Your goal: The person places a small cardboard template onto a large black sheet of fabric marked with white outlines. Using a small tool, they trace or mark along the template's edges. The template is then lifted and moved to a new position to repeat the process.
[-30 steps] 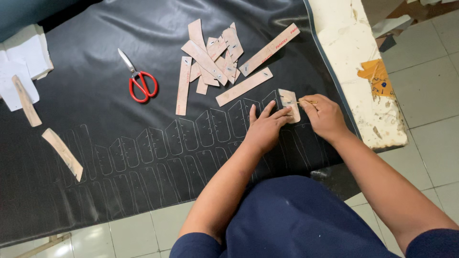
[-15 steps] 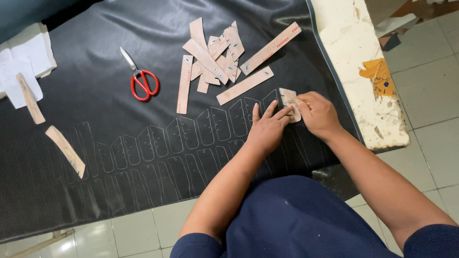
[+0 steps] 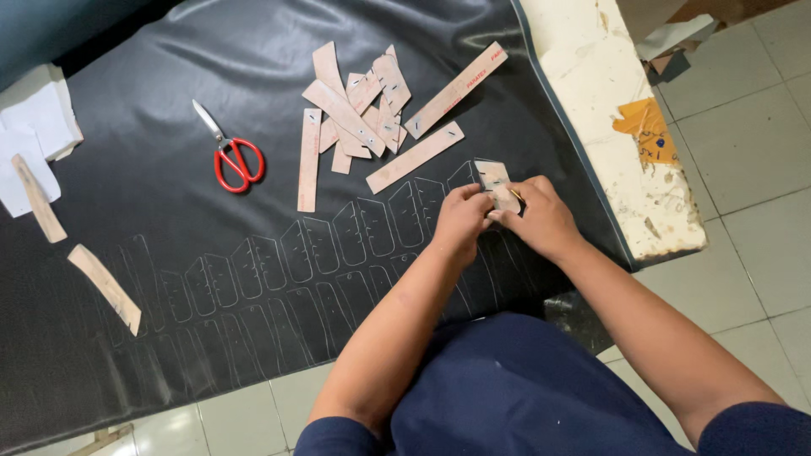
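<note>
1. Fingers point(image 3: 473, 201) of left hand point(image 3: 460, 221) curled down onto small tan cardboard template with notched top point(image 3: 492, 179), pinning its lower edge flat.
2. Right hand point(image 3: 541, 218) closed round thin pen-like tool, mostly hidden point(image 3: 515, 196), tip at template's right edge; fingers bunched, no gap between them.
3. Template lay flat on broad sheet of black, slightly glossy leather-like material point(image 3: 169, 101), near that sheet's right border, just below long tan cardboard strip with a slit point(image 3: 416, 157).
4. Traced in pale lines across black sheet: two rows of repeated outlines matching template's shape point(image 3: 279, 262), side by side, touching.
5. Heaped above: loose pile of tan cardboard pieces, narrow and oblong, overlapping point(image 3: 363, 105).
6. Left of pile, well apart: red-handled scissors with steel blades point(image 3: 230, 152), shut.
7. Far left: two more tan strips point(image 3: 106, 287), white paper scraps point(image 3: 34, 127).
8. Right of sheet: chipped, cream-painted table edge point(image 3: 625, 152) bearing an orange paper scrap point(image 3: 646, 127); pale floor tiles point(image 3: 752, 135) beyond.
</note>
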The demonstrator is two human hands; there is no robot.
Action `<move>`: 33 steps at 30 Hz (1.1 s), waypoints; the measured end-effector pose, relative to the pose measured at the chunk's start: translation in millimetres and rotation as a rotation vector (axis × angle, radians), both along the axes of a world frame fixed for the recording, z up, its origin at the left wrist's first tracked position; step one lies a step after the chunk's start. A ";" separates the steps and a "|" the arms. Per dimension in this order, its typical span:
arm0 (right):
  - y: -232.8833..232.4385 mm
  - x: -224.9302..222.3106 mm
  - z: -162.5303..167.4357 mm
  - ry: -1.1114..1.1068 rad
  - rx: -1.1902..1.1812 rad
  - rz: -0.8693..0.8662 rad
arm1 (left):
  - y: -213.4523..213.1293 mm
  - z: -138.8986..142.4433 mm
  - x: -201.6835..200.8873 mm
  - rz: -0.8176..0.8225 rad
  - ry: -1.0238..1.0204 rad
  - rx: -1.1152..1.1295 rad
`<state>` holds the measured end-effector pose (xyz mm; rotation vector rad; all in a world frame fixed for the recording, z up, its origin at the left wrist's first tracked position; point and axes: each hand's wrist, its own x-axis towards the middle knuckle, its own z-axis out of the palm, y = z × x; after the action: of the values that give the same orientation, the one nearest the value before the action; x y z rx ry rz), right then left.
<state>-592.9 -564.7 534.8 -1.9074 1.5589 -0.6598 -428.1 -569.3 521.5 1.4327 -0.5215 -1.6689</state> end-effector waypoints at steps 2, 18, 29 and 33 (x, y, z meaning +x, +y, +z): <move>-1.1 -2.9 1.0 0.005 0.033 -0.024 | 0.8 9.2 1.8 -0.018 0.015 0.018; -3.2 -26.7 4.3 0.230 -0.063 -0.121 | 1.2 -49.4 -39.9 -0.030 0.029 -0.390; -3.3 -16.4 -2.0 0.237 0.049 -0.244 | 10.7 -23.5 -40.9 -0.134 -0.143 -0.314; -5.8 -11.6 -7.3 0.103 -0.012 -0.275 | 8.8 -22.0 -36.6 -0.092 -0.019 -0.276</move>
<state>-604.5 -570.5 527.5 -1.7759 1.9084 -0.6952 -464.7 -560.5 499.5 1.2394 -0.8055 -1.5851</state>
